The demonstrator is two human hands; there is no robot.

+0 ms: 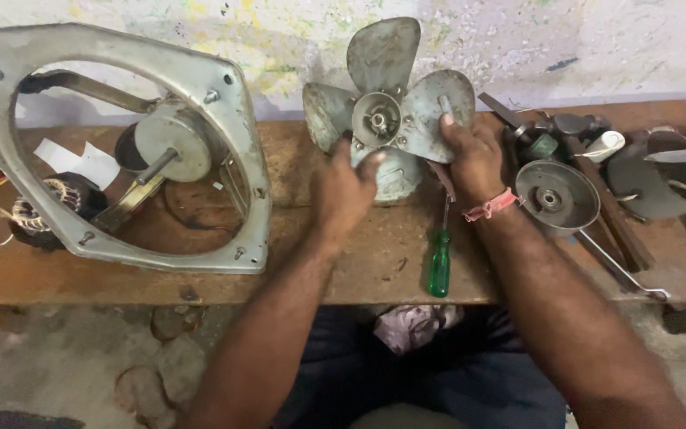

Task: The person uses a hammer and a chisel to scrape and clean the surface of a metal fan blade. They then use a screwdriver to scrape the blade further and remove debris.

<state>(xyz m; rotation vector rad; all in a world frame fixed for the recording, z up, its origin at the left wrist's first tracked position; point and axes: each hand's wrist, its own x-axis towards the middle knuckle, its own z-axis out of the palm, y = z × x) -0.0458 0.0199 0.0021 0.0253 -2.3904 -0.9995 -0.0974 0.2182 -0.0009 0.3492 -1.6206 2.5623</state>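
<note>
I hold a grey metal fan blade [385, 87] upright over the wooden bench [311, 262]; its round hub faces me. My left hand [345, 187] grips its lower left blade. My right hand [470, 155] grips the lower right blade, a finger reaching up along it. A pink band circles my right wrist. A green-handled screwdriver [440, 262] lies on the bench just below my right hand.
A square metal exhaust fan frame [224, 119] with its motor and shaft leans at the left. Copper-wound coils [57, 195] lie behind it. A round metal motor cover [556, 195], a long bracket and other dark parts sit at the right. A stained wall rises behind.
</note>
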